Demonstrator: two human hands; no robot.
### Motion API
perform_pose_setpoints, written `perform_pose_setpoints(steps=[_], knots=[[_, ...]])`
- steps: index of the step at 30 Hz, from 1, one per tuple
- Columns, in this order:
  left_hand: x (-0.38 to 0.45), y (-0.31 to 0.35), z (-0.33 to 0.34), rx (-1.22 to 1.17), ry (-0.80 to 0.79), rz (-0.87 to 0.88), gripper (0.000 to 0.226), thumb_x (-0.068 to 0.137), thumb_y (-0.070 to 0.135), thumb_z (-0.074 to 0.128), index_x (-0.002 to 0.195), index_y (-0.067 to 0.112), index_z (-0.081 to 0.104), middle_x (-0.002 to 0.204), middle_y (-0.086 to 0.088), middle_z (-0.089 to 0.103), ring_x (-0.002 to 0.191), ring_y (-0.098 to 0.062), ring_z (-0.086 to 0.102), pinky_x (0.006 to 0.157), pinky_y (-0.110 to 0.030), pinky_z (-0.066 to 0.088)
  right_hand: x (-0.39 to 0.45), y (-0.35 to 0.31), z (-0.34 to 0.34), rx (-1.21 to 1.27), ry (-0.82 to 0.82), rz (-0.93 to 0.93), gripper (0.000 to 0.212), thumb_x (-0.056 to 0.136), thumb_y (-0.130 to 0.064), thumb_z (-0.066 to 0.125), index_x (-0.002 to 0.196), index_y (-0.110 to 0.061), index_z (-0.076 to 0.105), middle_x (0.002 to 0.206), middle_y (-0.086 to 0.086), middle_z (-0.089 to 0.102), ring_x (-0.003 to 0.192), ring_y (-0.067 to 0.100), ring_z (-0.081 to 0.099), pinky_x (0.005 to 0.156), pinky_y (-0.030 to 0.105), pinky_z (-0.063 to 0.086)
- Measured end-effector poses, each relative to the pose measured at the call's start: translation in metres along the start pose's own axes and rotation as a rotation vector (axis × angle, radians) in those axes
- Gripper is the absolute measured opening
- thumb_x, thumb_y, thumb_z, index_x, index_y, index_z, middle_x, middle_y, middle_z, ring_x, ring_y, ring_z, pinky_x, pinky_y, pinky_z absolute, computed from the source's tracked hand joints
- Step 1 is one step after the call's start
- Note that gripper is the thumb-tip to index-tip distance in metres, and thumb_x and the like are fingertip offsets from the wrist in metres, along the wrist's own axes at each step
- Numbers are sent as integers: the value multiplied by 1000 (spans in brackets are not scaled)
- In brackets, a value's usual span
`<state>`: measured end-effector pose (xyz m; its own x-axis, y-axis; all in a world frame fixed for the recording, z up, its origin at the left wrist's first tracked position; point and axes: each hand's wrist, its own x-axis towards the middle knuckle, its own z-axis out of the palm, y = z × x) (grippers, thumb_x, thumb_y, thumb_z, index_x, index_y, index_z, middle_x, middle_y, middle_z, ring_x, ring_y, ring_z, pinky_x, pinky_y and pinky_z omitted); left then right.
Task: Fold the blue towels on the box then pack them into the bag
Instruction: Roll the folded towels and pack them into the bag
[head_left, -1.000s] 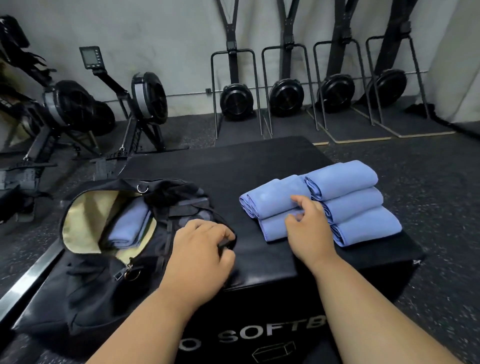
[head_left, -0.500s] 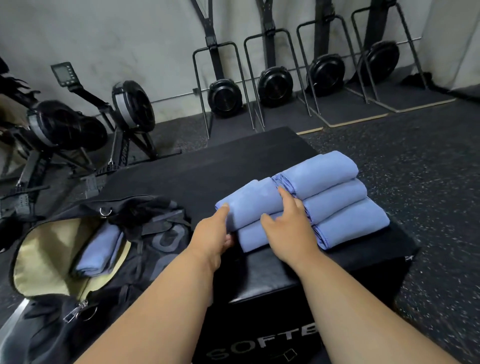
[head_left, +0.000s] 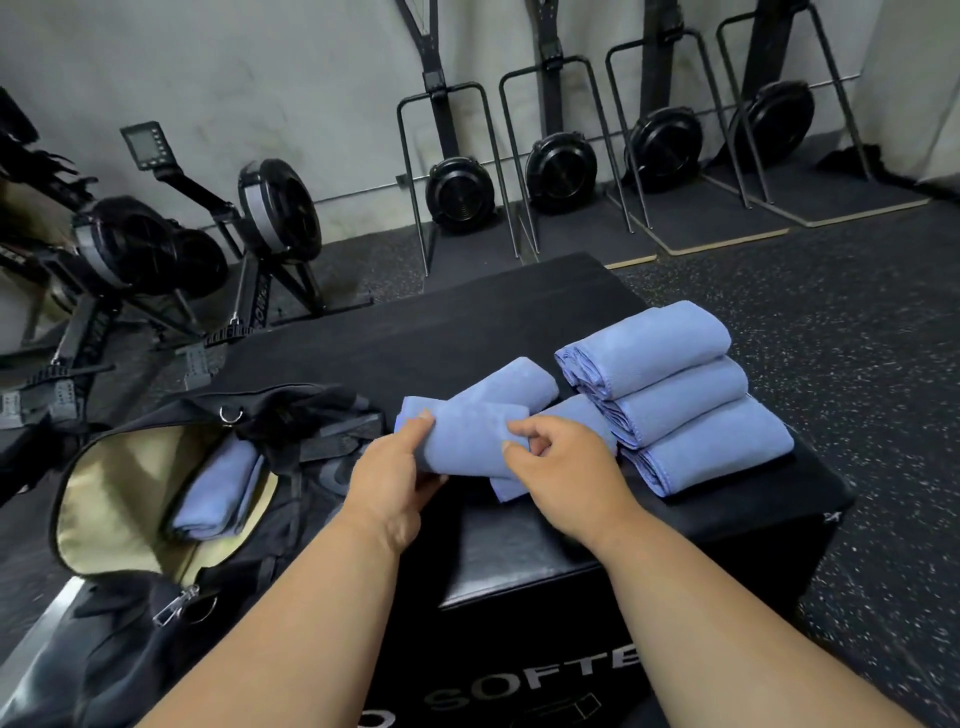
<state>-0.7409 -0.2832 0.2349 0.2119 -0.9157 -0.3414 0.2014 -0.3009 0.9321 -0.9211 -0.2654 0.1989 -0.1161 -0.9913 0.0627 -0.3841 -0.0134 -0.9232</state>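
Both hands hold one folded blue towel (head_left: 470, 436) just above the black box (head_left: 519, 551): the left hand (head_left: 390, 480) has its grip closed on the towel's left end, thumb on top, and the right hand (head_left: 563, 475) pinches its right end. Beneath it another folded towel (head_left: 566, 421) lies on the box, touching a stack of three towels (head_left: 675, 395) to the right. To the left the open black bag (head_left: 156, 519) holds one packed towel (head_left: 221, 491). Rowing machines (head_left: 156, 249) stand behind.
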Motion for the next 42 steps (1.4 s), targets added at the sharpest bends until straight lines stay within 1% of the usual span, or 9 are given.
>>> perform_pose_setpoints(steps=[4,8,11,18,23,26,33,37,42], knots=[[-4,12,-27,39,-7,103,35,91,24,71,116,1,64,107,-14,76,89,-25,69,75,-40,54,-4,-5,15,11,1,-31,17,85,-43,73,87,-28,65,70,-11,60,65,4,56,68,27,46],[-27,29,-67,125,-102,208,45,69,33,81,106,17,60,95,-10,69,79,-26,64,65,-40,51,-7,-24,31,20,1,-112,41,85,-46,76,122,-39,59,116,-18,54,106,4,57,93,26,47],[-44,38,-95,121,-151,240,45,74,27,77,114,15,61,97,-8,71,82,-24,65,67,-39,51,-15,-44,46,228,-333,-79,64,88,-49,74,147,-42,50,138,-21,56,126,-3,56,105,25,45],[-68,44,-157,336,-75,350,45,78,39,79,120,26,65,112,6,75,100,-15,70,85,-36,55,-41,-78,94,356,-612,-75,34,90,-35,67,123,-28,69,119,6,75,109,19,70,99,44,53],[-80,40,-221,935,220,544,33,88,63,56,112,41,63,104,24,71,102,-2,61,98,-42,49,-53,-92,122,382,-516,-39,53,103,-21,58,145,-51,45,111,-25,72,103,-5,68,86,14,51],[-85,37,-259,1182,195,543,31,78,59,34,97,54,59,98,32,66,106,-4,45,106,-43,38,-59,-99,141,321,-495,-62,53,106,-25,51,148,-56,44,140,-39,51,125,-23,45,110,17,37],[-96,24,-304,1109,281,754,8,71,27,53,69,30,60,74,13,59,103,1,47,89,-46,42,-65,-118,188,389,-421,56,32,96,-37,60,123,-53,69,135,-16,65,126,7,61,116,41,45],[-98,22,-318,1091,314,905,15,70,16,58,66,31,57,101,18,60,107,-2,48,92,-38,27,-53,-139,214,352,-488,103,47,73,-47,69,119,-57,69,140,-7,64,122,13,66,111,45,50],[-96,25,-326,1077,296,1013,17,68,14,61,65,30,59,78,22,62,98,-13,49,90,-38,25,-55,-158,253,115,-579,31,63,74,-46,75,136,-46,63,115,-6,64,94,8,65,105,39,54]])
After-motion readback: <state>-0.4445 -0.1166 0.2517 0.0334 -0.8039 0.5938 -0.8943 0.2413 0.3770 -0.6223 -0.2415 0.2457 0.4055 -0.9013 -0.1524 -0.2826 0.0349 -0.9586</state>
